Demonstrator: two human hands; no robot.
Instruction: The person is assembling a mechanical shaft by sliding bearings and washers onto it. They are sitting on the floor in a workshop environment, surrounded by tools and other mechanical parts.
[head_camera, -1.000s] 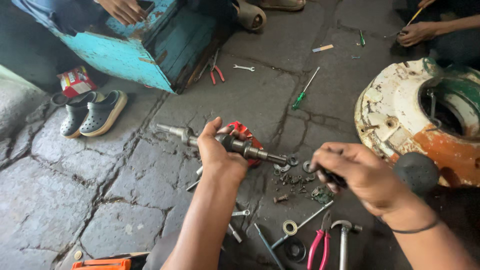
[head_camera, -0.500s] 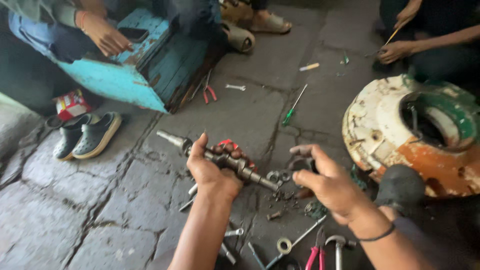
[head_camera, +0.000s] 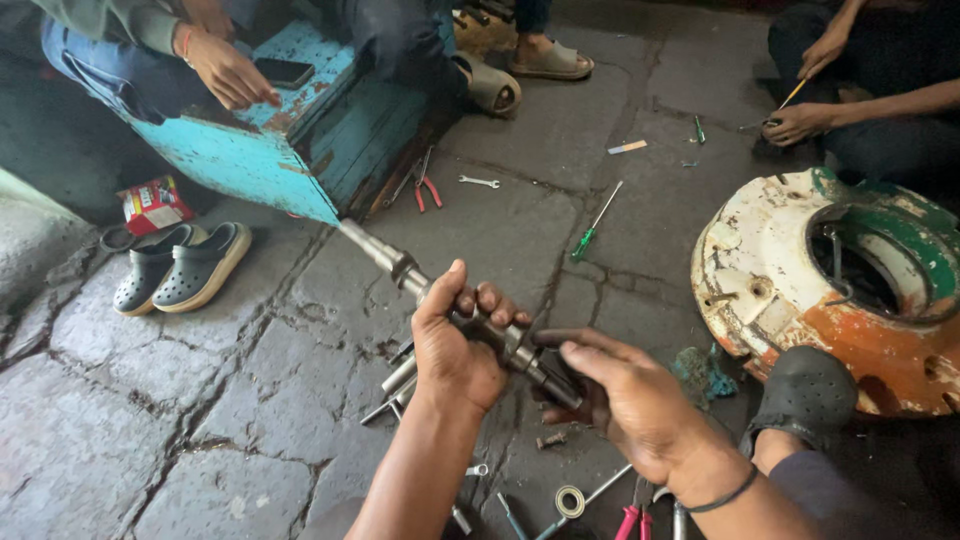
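Note:
My left hand (head_camera: 458, 352) grips a long greasy metal shaft (head_camera: 385, 258) near its middle and holds it tilted above the stone floor, its thin end pointing up and left. My right hand (head_camera: 625, 400) closes on the shaft's lower right end, fingers wrapped over a dark part there. Both hands are oily. Several loose metal rods and small parts (head_camera: 395, 385) lie on the floor right under my left hand.
A worn round machine housing (head_camera: 770, 265), white, orange and green, stands at the right by my dark clog (head_camera: 805, 395). A turquoise box (head_camera: 300, 140), grey clogs (head_camera: 185, 265), green screwdriver (head_camera: 596, 224), red pliers (head_camera: 428, 190) and wrench (head_camera: 478, 182) lie about. Other people sit at the top left and top right.
I have lifted the shaft higher and tilted it, its thin end now pointing further up and left. My right hand has closed over its lower end. The view has shifted closer.

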